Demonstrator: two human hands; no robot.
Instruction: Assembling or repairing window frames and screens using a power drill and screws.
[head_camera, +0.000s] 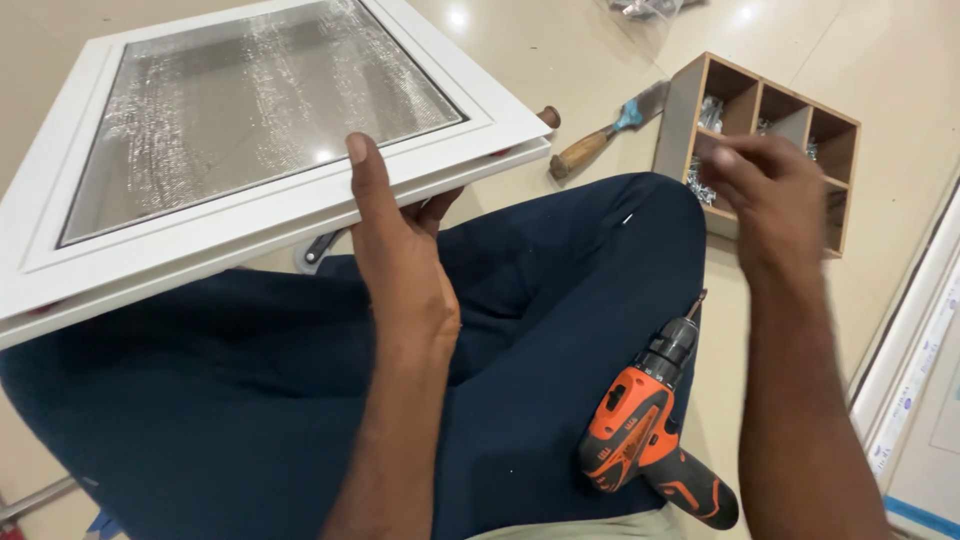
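Orange and black, a cordless drill (650, 425) lies on the person's dark blue trouser leg (520, 300), its bit pointing away, between the two forearms. The left hand (395, 250) has its grip closed on the near edge of a white-framed mesh panel (250, 130), thumb on top and fingers beneath, holding it tilted above the lap. Farther off, the right hand (765, 190), blurred, fingers pinched together, hovers over a wooden compartment box (760, 130) of screws on the tiled floor (560, 50), with a wooden-handled chisel (605, 132) just beside it.

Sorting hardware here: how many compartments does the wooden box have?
3 visible in the wooden box: left, middle, right. The right hand covers part, so more may be hidden.
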